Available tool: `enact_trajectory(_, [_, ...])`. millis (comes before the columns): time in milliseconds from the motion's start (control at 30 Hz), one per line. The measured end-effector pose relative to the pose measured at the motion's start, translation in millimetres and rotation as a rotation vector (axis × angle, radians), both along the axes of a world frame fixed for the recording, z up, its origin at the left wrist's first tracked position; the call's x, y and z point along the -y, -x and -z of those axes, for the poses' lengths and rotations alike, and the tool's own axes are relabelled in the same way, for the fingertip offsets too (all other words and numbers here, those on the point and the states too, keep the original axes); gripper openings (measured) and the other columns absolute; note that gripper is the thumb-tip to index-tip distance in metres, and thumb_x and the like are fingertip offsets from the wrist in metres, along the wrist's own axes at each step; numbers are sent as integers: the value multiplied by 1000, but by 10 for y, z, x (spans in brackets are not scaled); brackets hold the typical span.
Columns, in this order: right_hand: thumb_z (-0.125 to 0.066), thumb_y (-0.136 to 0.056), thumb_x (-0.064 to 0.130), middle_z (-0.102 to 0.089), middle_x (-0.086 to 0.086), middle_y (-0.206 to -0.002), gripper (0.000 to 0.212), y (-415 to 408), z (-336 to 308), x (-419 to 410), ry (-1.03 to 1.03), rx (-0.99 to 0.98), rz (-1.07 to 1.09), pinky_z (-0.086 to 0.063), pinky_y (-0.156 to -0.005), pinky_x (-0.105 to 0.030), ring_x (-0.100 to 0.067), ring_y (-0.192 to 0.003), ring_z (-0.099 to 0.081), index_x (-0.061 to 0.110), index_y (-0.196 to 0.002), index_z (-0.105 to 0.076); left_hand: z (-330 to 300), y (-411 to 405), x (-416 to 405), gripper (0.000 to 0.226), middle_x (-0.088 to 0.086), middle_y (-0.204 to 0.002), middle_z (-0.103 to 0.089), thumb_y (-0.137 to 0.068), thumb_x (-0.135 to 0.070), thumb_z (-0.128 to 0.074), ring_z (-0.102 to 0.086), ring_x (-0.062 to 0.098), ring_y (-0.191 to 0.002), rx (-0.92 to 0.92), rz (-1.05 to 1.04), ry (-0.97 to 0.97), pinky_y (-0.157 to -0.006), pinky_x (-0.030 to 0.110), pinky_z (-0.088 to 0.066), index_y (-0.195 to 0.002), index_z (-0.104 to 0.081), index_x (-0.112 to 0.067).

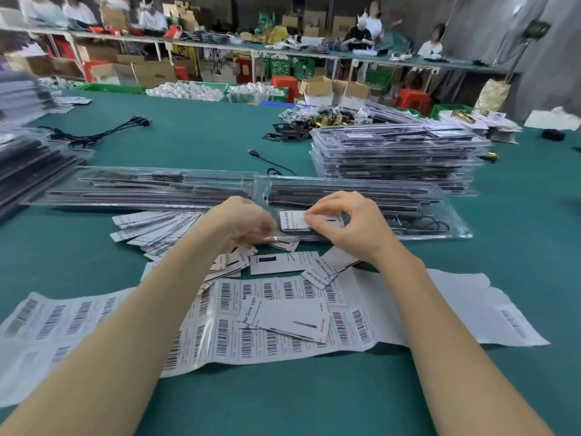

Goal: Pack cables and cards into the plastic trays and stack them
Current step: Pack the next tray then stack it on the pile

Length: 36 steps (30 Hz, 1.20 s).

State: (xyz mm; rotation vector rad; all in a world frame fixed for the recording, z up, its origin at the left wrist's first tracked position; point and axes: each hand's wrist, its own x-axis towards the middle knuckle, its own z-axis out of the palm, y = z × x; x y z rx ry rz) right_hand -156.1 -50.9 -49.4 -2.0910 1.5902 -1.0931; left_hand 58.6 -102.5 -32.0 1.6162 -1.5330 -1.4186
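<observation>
1. We see our right hand (349,228) w/ fingers curled, thumb and fingertips pinching a small white printed card (294,221) that lies in the near-left compartment of the clear plastic tray on the right (452,229).
2. Same tray holds long black bars in its far slots and a coiled black cable (421,222) in the near-right pocket.
3. Our left hand (242,223) sits at that tray's left edge, fingers curled; it's blurred, so we can't tell if it grips the thin clear plastic rim there.
4. Clear plastic tray on the left (141,190), just beside the 1st, holds black bars too.
5. Tall stack of filled clear trays (396,155) stands behind, to the right.
6. Loose white cards fanned out (157,225) lie near the left tray; more are scattered btw our arms.
7. White barcode label sheet (283,316) lies on the green table (195,140), w/ a card on top.
8. A loose black USB cable (270,163) lies behind the trays.
</observation>
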Motion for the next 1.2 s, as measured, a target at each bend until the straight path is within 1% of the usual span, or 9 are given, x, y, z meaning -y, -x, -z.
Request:
enact_trajectory(133, [-69, -89, 44, -67, 28, -98, 9, 31, -29, 13, 15, 19, 19, -42, -87, -22, -1, -107, -54, 41, -88, -76, -65, -88, 2, 22, 17, -100, -69, -89, 8, -64, -72, 17, -65, -4, -5, -9, -58, 26, -60, -110, -61, 4])
enact_trajectory(433, [-67, -91, 42, -69, 28, -90, 11, 74, -99, 0, 38, 37, 35, -41, -78, -13, 11, -96, -58, 45, -82, -72, -26, -86, -8, 29, 12, -104, -63, -92, 6, -56, -69, 20, -79, 104, -6, 140, -77, 35, -61, -119, -53, -4])
enact_trajectory(567, [-69, -89, 36, -68, 25, -93, 10, 226, -135, -27, 71, -65, 129, -50, -83, -24, 0, -99, -58, 44, -85, -71, -120, -156, 15, 26, 16, -117, -58, -98, 3, -51, -68, 30, -102, 5, 2, 125, -89, 44, -59, -123, -49, -4])
enact_trajectory(667, [-72, -85, 35, -69, 20, -102, 11, 304, -136, -47, 14, -161, 127, -48, -93, -34, -13, -109, -55, 43, -92, -74, -193, -178, -15, 22, 18, -106, -63, -99, 8, -42, -74, 28, -87, -260, -9, -23, -70, 32, -63, -117, -49, -2])
enact_trajectory(767, [-78, -79, 47, -66, 22, -105, 23, 261, -140, -73, -102, -72, 14, -45, -88, -23, -3, -110, -55, 47, -101, -73, -152, -166, -47, 28, 23, -116, -64, -101, -4, -53, -76, 31, -84, -412, -58, -119, -59, 29, -61, -129, -47, -2])
enact_trajectory(833, [-82, -75, 47, -64, 21, -107, 33, 231, -121, -72, -134, -94, -1, -44, -89, -22, -2, -108, -53, 47, -105, -70, -115, -170, -39, 42, 24, -120, -65, -96, -15, -66, -76, 30, -86, -413, -58, -126, -57, 25, -60, -132, -50, 0])
enact_trajectory(933, [-83, -75, 30, -63, 16, -103, 35, 258, -69, -76, -58, -176, 93, -47, -94, -37, -11, -105, -51, 42, -104, -67, -92, -170, -21, 34, 23, -109, -72, -92, -8, -69, -76, 26, -84, -391, -52, -108, -55, 24, -60, -122, -55, 4])
enact_trajectory(1033, [-84, -75, 31, -64, 16, -102, 31, 332, -39, -104, -17, -207, 174, -47, -95, -45, -14, -104, -51, 42, -100, -69, -74, -188, 5, 29, 20, -111, -71, -93, -3, -66, -76, 23, -80, -364, -75, -78, -56, 24, -60, -119, -55, 4])
enact_trajectory(1200, [-81, -79, 23, -67, 9, -101, 28, 275, -39, -93, 67, -154, 148, -50, -91, -40, -14, -100, -55, 32, -106, -77, -137, -279, 43, 16, 24, -112, -69, -93, -4, -67, -76, 25, -80, -429, -84, -83, -57, 24, -60, -106, -58, 0])
